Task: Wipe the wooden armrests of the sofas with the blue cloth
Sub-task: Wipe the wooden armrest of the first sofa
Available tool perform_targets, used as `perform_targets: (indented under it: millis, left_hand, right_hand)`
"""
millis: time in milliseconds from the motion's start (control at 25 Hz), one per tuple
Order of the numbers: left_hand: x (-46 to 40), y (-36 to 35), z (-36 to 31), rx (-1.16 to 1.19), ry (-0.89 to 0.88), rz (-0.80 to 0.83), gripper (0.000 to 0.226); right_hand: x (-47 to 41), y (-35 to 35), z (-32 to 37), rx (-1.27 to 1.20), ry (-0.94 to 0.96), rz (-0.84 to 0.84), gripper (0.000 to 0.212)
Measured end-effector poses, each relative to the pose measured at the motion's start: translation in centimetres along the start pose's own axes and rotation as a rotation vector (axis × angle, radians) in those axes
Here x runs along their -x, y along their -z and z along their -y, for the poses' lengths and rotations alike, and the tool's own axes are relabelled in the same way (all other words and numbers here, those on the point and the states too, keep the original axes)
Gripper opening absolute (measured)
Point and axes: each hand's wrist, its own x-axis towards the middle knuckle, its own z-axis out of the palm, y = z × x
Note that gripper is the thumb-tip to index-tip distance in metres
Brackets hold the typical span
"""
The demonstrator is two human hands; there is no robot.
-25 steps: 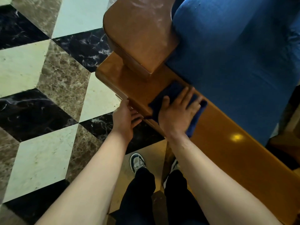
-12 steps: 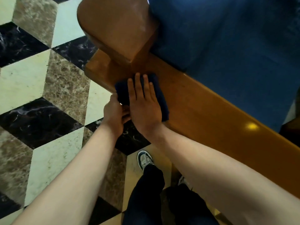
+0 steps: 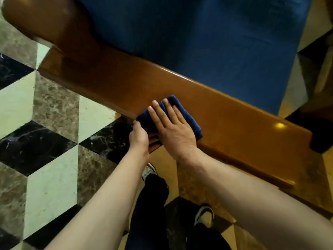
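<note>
A long glossy wooden armrest [image 3: 234,112] runs from upper left to lower right across the head view. A folded dark blue cloth [image 3: 187,118] lies on its near half. My right hand [image 3: 173,129] lies flat on the cloth, fingers spread, pressing it onto the wood. My left hand [image 3: 138,138] sits just left of it, at the armrest's near edge, fingers curled under the edge and partly hidden. It touches the cloth's near corner.
The sofa's blue cushion [image 3: 207,37] lies beyond the armrest. A raised wooden block [image 3: 41,22] stands at the armrest's far left end. Patterned marble floor [image 3: 50,134] spreads to the left. My legs and shoes [image 3: 203,215] are below.
My right hand has slid the cloth along the armrest, from beside the raised block at the left end back toward the middle. My left hand followed along the near edge.
</note>
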Motion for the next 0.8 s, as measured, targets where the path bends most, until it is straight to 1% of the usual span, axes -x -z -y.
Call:
perform_targets:
  millis: [120,320,440,480,520,560,600,640,680,720,760,800]
  left_hand:
    - [4.1,-5.8,6.6,-0.038,0.02,0.06,0.074]
    - [9.7,-15.3,15.9,-0.037,0.062,0.195,0.075]
    - [13.1,-19.7,21.9,-0.031,0.077,0.233,0.073]
    - [14.0,-20.4,23.6,-0.025,0.082,0.269,0.071]
    - [14.8,-21.3,25.7,-0.048,0.089,0.316,0.068]
    - [15.6,-22.0,28.0,-0.118,0.09,0.351,0.065]
    - [16.6,-22.5,30.0,-0.224,0.094,0.374,0.066]
    - [17.5,-23.0,31.7,-0.325,0.125,0.358,0.07]
    - [18.4,-23.2,33.4,-0.402,0.173,0.321,0.073]
    - [18.9,-23.3,34.8,-0.438,0.214,0.295,0.07]
    - [19.3,-23.0,35.8,-0.443,0.236,0.276,0.061]
    - [19.5,-22.6,36.7,-0.429,0.225,0.261,0.048]
  right_hand:
    - [9.6,0.7,-6.5,0.065,-0.07,0.008,0.081]
    - [21.7,0.6,-15.1,0.127,-0.092,0.015,0.067]
    - [26.9,0.4,-18.4,0.073,-0.15,-0.025,0.062]
    - [28.3,0.2,-19.0,0.031,-0.166,-0.044,0.062]
    - [30.0,0.1,-19.5,-0.074,-0.23,-0.042,0.062]
    - [31.9,0.0,-19.7,-0.238,-0.326,-0.033,0.06]
    - [34.0,-0.1,-19.6,-0.438,-0.464,-0.011,0.055]
    - [36.3,-0.3,-19.1,-0.605,-0.596,0.029,0.051]
    - [38.3,-0.2,-18.4,-0.724,-0.706,0.056,0.049]
    - [39.9,-0.2,-17.7,-0.804,-0.794,0.053,0.049]
    - [41.2,-0.2,-17.0,-0.883,-0.874,0.026,0.052]
    - [42.2,0.3,-16.5,-0.974,-0.941,-0.025,0.056]
